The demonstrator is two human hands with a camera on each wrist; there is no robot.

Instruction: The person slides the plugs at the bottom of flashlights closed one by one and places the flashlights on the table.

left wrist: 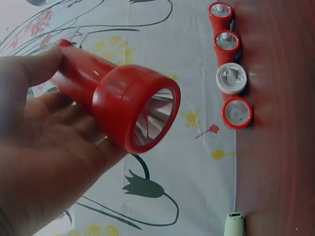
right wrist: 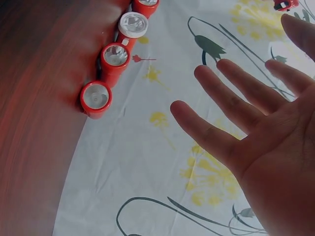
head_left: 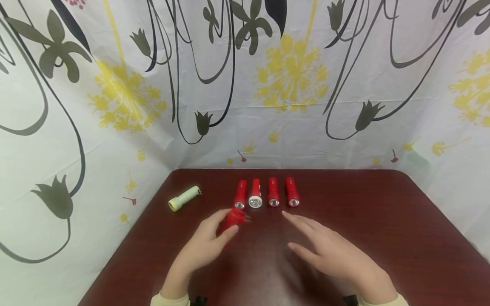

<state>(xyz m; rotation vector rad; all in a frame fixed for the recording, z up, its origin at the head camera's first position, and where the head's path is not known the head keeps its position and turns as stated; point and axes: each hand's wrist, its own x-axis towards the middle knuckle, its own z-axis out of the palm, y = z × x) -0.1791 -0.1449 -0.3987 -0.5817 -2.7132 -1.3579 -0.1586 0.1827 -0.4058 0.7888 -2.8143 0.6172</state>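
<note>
Well, flashlight (left wrist: pixel 117 97) in left hand (head_left: pixel 203 243).

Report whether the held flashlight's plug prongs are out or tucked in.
Out: the head view shows prongs jutting from the tail of the held flashlight.

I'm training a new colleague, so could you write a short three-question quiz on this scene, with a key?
1. Which hand holds a red flashlight?
2. True or false: the right hand is empty.
3. In the head view, where does the pale green flashlight lie from the row of red flashlights? A: left; B: right.

Key: 1. The left hand. 2. True. 3. A.
</note>
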